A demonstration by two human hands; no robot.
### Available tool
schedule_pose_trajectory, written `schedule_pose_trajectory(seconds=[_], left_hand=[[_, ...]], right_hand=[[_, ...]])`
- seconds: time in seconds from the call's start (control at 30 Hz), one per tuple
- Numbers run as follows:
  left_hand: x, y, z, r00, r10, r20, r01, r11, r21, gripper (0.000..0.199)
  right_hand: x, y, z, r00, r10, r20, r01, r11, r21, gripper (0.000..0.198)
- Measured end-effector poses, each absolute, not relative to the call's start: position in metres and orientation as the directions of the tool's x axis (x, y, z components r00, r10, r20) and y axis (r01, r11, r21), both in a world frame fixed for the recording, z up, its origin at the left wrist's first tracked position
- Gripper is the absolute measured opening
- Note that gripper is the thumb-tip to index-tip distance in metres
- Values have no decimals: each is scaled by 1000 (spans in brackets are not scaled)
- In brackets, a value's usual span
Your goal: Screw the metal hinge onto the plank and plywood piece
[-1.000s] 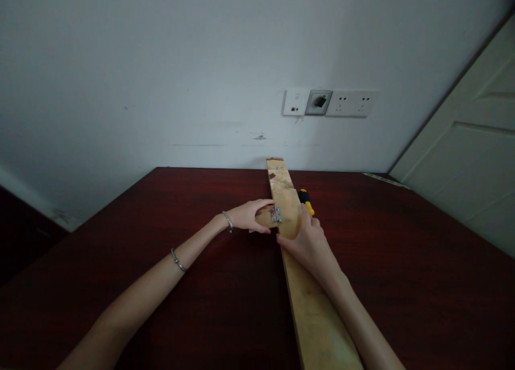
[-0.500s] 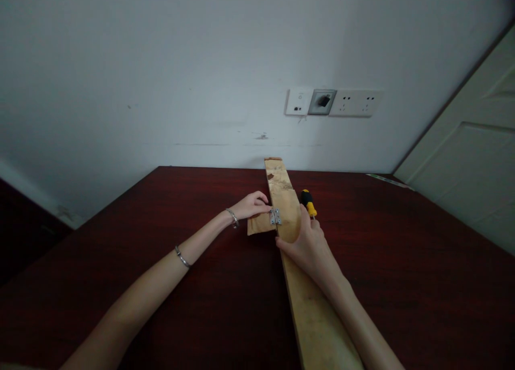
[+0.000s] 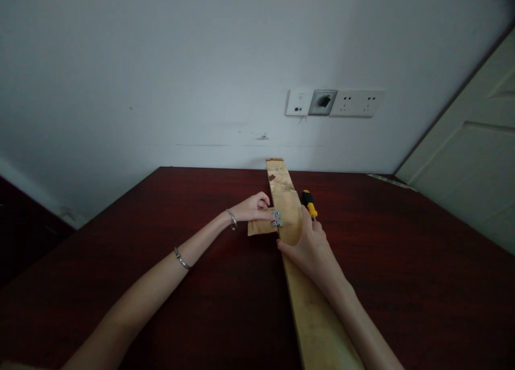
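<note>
A long pale wooden plank lies lengthwise on the dark red table, reaching to the wall. A small wood piece lies flat against its left edge, joined by a small metal hinge. My left hand rests on that small piece beside the hinge, fingers curled. My right hand lies over the plank, gripping its edges just below the hinge. A screwdriver with a yellow and black handle lies on the table right of the plank, at my right fingertips.
A white wall stands behind the table, with a row of sockets and a switch. A pale door is at the right. The table's left edge drops to a dark floor.
The small wood piece, gripped and partly covered by my left hand a second ago, now lies flat and exposed. My left hand shifted up to rest on its top edge.
</note>
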State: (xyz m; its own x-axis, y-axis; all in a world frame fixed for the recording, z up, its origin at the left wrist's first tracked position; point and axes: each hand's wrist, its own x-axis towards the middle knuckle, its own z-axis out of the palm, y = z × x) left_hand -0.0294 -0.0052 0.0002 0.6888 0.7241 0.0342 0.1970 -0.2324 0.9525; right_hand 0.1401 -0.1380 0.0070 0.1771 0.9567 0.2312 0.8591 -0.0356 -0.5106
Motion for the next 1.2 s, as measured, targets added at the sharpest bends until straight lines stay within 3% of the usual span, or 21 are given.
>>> schedule_pose_trajectory(seconds=[0.6, 0.97, 1.2], left_hand=[[-32, -1, -8, 745, 665, -59, 273, -224, 935, 55], [-26, -9, -1, 675, 734, -78, 348, -224, 910, 55], [-22, -12, -4, 681, 728, -79, 256, -135, 957, 55]], right_hand=[[140, -140, 2, 153, 956, 252, 861, -3, -509, 97], [139, -141, 1, 145, 945, 294, 873, 18, -488, 95], [138, -144, 3, 132, 946, 297, 866, 36, -499, 94]])
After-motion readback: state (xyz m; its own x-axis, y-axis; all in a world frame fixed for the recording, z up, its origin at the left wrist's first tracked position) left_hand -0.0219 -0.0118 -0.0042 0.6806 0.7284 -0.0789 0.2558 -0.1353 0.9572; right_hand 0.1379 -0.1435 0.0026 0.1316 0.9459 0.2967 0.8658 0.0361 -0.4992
